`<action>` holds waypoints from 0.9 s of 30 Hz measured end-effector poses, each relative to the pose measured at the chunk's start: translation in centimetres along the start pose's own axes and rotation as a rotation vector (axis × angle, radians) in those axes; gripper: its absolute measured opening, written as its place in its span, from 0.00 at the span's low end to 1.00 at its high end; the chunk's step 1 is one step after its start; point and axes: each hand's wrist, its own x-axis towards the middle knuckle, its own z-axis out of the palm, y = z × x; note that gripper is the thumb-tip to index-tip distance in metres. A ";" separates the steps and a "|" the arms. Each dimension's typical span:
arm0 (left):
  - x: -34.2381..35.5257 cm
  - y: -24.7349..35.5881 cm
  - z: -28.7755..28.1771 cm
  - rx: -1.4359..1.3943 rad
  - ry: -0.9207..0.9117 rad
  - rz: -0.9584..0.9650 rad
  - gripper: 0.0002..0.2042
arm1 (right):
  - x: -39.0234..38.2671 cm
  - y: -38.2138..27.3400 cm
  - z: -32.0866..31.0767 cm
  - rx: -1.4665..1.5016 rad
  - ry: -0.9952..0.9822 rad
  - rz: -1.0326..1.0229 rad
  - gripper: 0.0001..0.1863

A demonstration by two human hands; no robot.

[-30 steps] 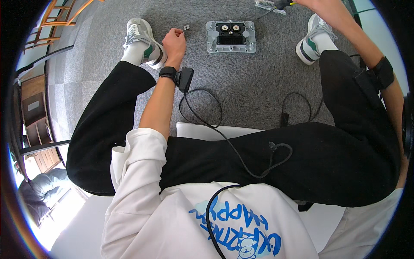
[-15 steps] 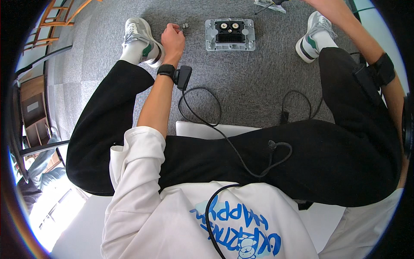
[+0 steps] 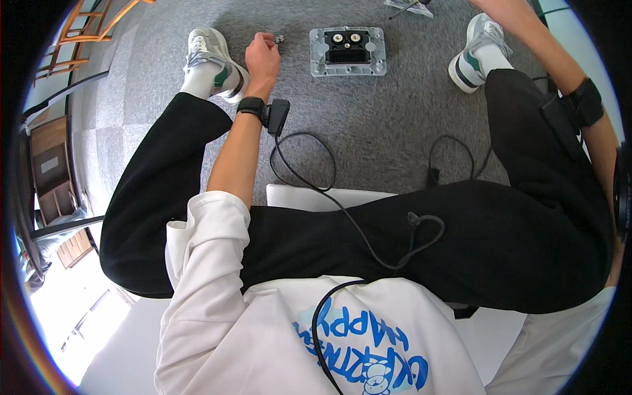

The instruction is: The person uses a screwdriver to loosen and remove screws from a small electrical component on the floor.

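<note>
My left hand (image 3: pixel 263 58) is low over the carpet beside my left shoe, with its fingers bent and drawn together. At its fingertips lies a cluster of small silvery metal pieces (image 3: pixel 280 39), too small to tell apart. Whether one is between the fingers, I cannot make out. To the right of the hand sits a clear grey rectangular plastic housing (image 3: pixel 317 60) with a black insert (image 3: pixel 349 56) that carries two round light discs. My right forearm (image 3: pixel 540 43) reaches past my right shoe to the upper edge, and the right hand is cut off there.
A clear plastic bag (image 3: pixel 417 8) and a dark tool with a thin shaft (image 3: pixel 400 12) lie at the top. My shoes (image 3: pixel 214 59) flank the work area. A black cable (image 3: pixel 359 230) loops from my left wrist device across my lap. Wooden chair legs (image 3: pixel 89 36) stand far left.
The view has shifted slightly, so the housing and the bag sit a little higher and further left. My left hand stays by the metal pieces, and my right hand stays beyond the upper edge.
</note>
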 end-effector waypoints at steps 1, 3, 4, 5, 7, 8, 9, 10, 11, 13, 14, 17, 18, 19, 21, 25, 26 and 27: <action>0.0 0.1 -0.1 -0.024 -0.004 -0.031 0.09 | 0.0 0.0 -0.1 -0.003 0.003 -0.005 0.15; 0.0 0.3 -0.1 -0.049 -0.009 -0.062 0.09 | 0.0 0.2 -0.1 -0.008 0.006 -0.009 0.15; 0.0 0.3 -0.2 -0.052 -0.015 -0.074 0.09 | 0.0 0.3 0.0 -0.021 0.007 -0.027 0.15; -0.1 0.4 -0.1 -0.055 -0.021 -0.086 0.09 | 0.0 0.4 0.0 -0.035 0.008 -0.045 0.15; 0.3 0.4 0.2 -0.060 -0.008 -0.077 0.10 | 0.0 0.3 0.1 -0.029 0.005 -0.037 0.16; 0.5 0.2 0.2 -0.063 0.007 -0.068 0.10 | 0.0 0.1 0.1 -0.022 0.002 -0.030 0.16; 0.5 0.0 0.1 -0.061 0.008 -0.070 0.10 | 0.1 0.1 0.2 -0.020 0.001 -0.032 0.16; 0.6 -0.1 0.2 -0.025 -0.039 -0.099 0.13 | 0.0 0.1 0.2 -0.033 0.000 -0.037 0.16; 0.7 -0.2 0.2 0.012 -0.086 -0.127 0.15 | 0.0 0.1 0.2 -0.045 -0.002 -0.043 0.16; 0.7 -0.4 0.3 0.013 -0.084 -0.131 0.15 | 0.1 0.1 0.1 -0.052 -0.003 -0.045 0.16; 0.7 -0.5 0.3 0.016 -0.083 -0.133 0.16 | 0.1 0.0 0.1 -0.058 -0.004 -0.048 0.16; 0.6 -0.3 0.2 0.019 -0.095 -0.142 0.16 | 0.1 0.0 0.1 -0.038 -0.011 -0.038 0.16; 0.5 -0.2 0.1 0.018 -0.096 -0.143 0.16 | 0.1 -0.1 0.1 -0.038 -0.012 -0.037 0.16; 0.5 0.0 0.1 0.018 -0.097 -0.157 0.16 | 0.1 -0.1 0.1 -0.053 -0.009 -0.034 0.16; 0.5 0.3 -0.1 0.018 -0.099 -0.171 0.16 | 0.2 -0.2 0.1 -0.068 -0.006 -0.032 0.16; 0.5 0.6 -0.7 0.014 -0.100 -0.171 0.16 | 0.1 -0.4 -0.1 -0.048 -0.004 -0.021 0.15; 0.4 0.7 -0.9 0.011 -0.096 -0.167 0.16 | 0.2 -0.4 -0.1 -0.040 -0.005 -0.011 0.15; 0.2 1.3 -1.0 0.008 -0.100 -0.163 0.16 | 0.0 -0.3 -0.2 -0.042 -0.003 -0.006 0.15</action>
